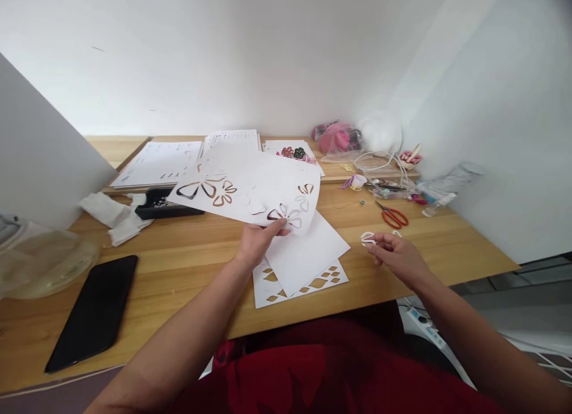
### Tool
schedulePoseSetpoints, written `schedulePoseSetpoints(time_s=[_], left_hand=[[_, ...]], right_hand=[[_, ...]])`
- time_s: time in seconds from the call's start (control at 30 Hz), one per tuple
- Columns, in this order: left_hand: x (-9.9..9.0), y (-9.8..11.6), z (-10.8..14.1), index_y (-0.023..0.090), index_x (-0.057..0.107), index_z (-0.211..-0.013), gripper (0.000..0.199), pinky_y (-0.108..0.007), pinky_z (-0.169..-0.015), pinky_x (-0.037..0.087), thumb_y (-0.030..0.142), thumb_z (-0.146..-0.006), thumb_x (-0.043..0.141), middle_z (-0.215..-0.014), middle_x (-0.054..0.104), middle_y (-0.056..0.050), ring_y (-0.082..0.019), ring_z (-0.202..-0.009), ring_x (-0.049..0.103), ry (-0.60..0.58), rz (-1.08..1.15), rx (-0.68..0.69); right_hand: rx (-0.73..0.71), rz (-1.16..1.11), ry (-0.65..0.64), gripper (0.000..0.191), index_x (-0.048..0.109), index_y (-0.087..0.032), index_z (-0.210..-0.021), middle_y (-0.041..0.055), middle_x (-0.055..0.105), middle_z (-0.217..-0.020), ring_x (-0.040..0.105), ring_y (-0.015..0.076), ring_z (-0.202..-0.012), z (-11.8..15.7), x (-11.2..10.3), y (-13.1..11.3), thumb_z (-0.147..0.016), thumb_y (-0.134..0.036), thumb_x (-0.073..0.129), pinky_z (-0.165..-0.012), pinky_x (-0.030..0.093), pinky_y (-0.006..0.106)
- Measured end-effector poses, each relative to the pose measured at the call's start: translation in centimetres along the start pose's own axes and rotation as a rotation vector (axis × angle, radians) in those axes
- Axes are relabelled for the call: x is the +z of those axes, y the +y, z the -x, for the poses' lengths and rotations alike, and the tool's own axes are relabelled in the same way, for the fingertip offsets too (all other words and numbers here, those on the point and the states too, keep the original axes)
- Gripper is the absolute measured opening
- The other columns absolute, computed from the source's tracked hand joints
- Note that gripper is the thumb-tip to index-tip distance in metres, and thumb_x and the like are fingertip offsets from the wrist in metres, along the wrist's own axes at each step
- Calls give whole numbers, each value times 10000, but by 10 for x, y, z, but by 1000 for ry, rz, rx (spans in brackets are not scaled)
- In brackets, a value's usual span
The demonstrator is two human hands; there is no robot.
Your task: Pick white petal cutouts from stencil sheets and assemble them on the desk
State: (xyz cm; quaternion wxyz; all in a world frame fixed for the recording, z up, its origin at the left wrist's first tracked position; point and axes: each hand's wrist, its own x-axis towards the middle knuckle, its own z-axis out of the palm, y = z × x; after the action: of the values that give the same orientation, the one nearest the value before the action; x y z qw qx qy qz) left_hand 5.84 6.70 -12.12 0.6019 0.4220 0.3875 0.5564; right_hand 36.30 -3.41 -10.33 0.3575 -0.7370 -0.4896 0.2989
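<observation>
My left hand (258,241) grips the lower edge of a large white sheet (250,179) with petal and flower shapes cut out of it, held tilted above the desk. Beneath it lie a plain white sheet (308,256) and another sheet with leaf-shaped holes (263,290). At the right, my right hand (395,254) pinches small white looped paper cutouts (367,237) between thumb and fingers. Red-handled scissors (395,217) rest on the desk just beyond my right hand.
A black tablet (93,313) lies at the left, near crumpled tissues (109,214) and a black tray (152,205). Paper stacks (156,161) stand at the back. Bagged pink items (336,139), a white cable (388,158) and a small bottle (438,205) are at back right.
</observation>
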Motion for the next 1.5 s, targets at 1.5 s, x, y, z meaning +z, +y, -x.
schedulePoseSetpoints(time_s=[1.5], left_hand=[[-11,23,15,129,692,-689,252,-260,-586,501,347,-653,812,-611,680,-50,-188,-588,673,-817,-270,-230]], right_hand=[[29,-477,-146,336,722,-297,-1015,23,748,-1007,683,227,-862,-1,-27,-58,-799,-549,667,-673,575,298]])
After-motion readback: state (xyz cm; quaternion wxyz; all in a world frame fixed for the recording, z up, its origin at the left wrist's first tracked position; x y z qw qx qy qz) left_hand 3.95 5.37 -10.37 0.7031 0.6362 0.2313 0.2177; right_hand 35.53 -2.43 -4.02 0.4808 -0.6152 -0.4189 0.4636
